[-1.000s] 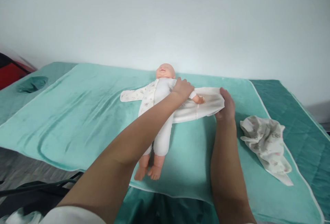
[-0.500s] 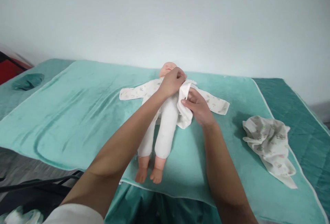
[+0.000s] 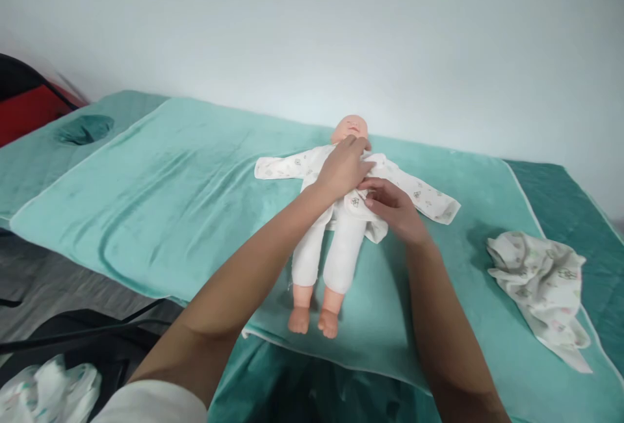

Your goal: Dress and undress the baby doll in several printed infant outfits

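Plastic baby doll in white leggings is lying face up on the teal plush towel over the dark teal quilted bed, head toward the wall. A white printed cotton jacket is sitting on it, both sleeves spread wide. Your left hand is pressing on the chest, fingers together; whether they are gripping, I cannot tell. Your right hand is pinching the jacket's front flap at the belly. Judgement: sleeves look done, front closure looks unfinished. A crumpled printed cloth is lying well apart, at right.

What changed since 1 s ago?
Right hand carried the shirt flap from spread out beside the doll over onto its chest, still gripping it. Left hand slid from shoulder to chest. Doll stays supine on the towel; crumpled cloth unmoved.
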`<state>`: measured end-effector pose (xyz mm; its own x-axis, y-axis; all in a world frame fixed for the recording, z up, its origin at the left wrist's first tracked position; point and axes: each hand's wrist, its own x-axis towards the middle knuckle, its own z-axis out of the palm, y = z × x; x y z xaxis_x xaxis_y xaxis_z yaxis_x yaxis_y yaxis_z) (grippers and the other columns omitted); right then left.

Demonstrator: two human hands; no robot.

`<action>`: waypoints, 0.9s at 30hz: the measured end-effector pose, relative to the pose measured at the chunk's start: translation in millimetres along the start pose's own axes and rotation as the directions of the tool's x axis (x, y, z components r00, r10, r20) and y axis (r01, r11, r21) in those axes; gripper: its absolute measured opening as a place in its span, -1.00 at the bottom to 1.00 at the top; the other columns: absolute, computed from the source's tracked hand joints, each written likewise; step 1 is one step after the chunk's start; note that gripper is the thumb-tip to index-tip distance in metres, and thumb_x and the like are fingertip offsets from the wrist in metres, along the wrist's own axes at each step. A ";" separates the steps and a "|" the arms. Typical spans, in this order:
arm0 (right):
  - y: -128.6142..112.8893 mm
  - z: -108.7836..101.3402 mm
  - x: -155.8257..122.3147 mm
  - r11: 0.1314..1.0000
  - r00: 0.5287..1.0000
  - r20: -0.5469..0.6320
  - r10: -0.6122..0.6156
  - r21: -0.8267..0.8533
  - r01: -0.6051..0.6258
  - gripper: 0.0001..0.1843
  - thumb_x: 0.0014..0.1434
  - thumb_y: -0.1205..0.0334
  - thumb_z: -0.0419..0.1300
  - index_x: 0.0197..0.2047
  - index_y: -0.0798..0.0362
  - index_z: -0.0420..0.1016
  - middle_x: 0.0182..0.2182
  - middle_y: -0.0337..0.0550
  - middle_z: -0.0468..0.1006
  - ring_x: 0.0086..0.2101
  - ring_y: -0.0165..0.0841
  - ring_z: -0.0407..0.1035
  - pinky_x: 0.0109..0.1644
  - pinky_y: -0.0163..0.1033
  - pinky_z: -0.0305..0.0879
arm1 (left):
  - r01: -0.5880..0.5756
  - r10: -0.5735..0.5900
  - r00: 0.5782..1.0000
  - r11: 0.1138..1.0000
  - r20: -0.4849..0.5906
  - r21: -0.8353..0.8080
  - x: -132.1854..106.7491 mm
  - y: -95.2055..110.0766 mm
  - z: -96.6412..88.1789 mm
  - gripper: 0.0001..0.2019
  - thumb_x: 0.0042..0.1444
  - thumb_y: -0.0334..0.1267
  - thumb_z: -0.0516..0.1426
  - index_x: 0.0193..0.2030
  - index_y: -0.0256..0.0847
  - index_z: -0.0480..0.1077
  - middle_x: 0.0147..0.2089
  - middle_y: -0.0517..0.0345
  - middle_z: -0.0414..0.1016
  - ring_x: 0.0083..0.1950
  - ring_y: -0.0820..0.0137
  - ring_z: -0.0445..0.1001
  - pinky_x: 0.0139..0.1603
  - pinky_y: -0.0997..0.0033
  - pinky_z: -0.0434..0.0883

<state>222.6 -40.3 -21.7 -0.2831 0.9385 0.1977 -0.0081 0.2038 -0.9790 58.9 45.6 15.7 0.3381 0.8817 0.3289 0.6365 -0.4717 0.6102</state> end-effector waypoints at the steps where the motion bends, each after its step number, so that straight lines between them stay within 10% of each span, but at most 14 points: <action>1: 1.0 1.0 0.1 1.000 1.000 -0.003 0.006 -0.011 -0.006 -0.69 0.20 0.00 0.39 -0.01 -0.14 0.62 -0.09 -0.19 0.60 -0.28 -0.35 0.40 -0.16 -0.18 0.39 | -0.014 0.013 0.999 1.000 0.032 0.013 -2.4 0.4 0.1 -0.76 0.19 -0.34 0.20 0.01 -0.23 0.42 0.08 -0.08 0.47 0.14 0.15 0.42 0.08 0.22 0.37; 7: 3.9 -1.1 0.0 0.999 0.997 -0.078 0.022 -0.022 -0.024 -0.74 0.18 -0.03 0.39 -0.11 -0.10 0.65 -0.15 -0.13 0.66 -0.15 -0.23 0.51 -0.03 -0.09 0.44 | -0.115 0.083 0.985 0.969 0.148 0.219 7.5 1.5 -1.7 -0.76 0.24 -0.45 0.09 0.03 -0.28 0.44 0.08 -0.17 0.50 0.23 0.01 0.34 0.11 0.11 0.35; 14: 4.2 -9.3 0.7 0.963 0.981 -0.144 0.129 -0.219 -0.159 -0.59 0.20 -0.16 0.35 -0.42 0.02 0.60 -0.53 -0.18 0.55 -0.47 -0.36 0.43 -0.32 -0.23 0.38 | 0.029 -0.013 0.983 0.996 -0.185 0.086 14.5 -34.8 3.3 -0.70 0.20 -0.58 -0.02 -0.09 -0.22 0.43 -0.04 -0.07 0.51 0.09 0.10 0.39 0.15 0.09 0.33; 21: 8.6 -0.2 0.4 0.961 0.969 -0.169 0.178 -0.181 -0.208 -0.50 0.21 -0.22 0.32 -0.51 0.04 0.52 -0.68 -0.27 0.42 -0.67 -0.46 0.25 -0.58 -0.31 0.17 | -0.016 -0.081 0.869 0.981 -0.488 -0.191 -67.1 -66.4 -0.9 -0.88 0.34 -0.36 0.04 -0.14 -0.15 0.40 -0.10 0.05 0.49 -0.01 0.26 0.44 0.08 0.21 0.41; 27: 22.3 8.9 -11.3 0.965 0.939 -0.338 0.053 -0.226 -0.136 -0.52 0.22 -0.17 0.30 -0.52 0.02 0.45 -0.63 -0.29 0.39 -0.59 -0.46 0.24 -0.50 -0.32 0.18 | 0.165 -0.310 0.910 0.880 -0.276 -0.446 -147.2 -87.7 4.9 -0.79 0.28 -0.43 0.00 -0.05 -0.15 0.41 -0.11 0.10 0.56 -0.08 0.36 0.53 -0.01 0.29 0.47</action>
<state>217.1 -48.8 -46.2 0.0582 0.9868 0.1512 0.2474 0.1324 -0.9598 -43.2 -42.8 -89.8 -0.0808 0.9478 0.3086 0.3065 -0.2710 0.9125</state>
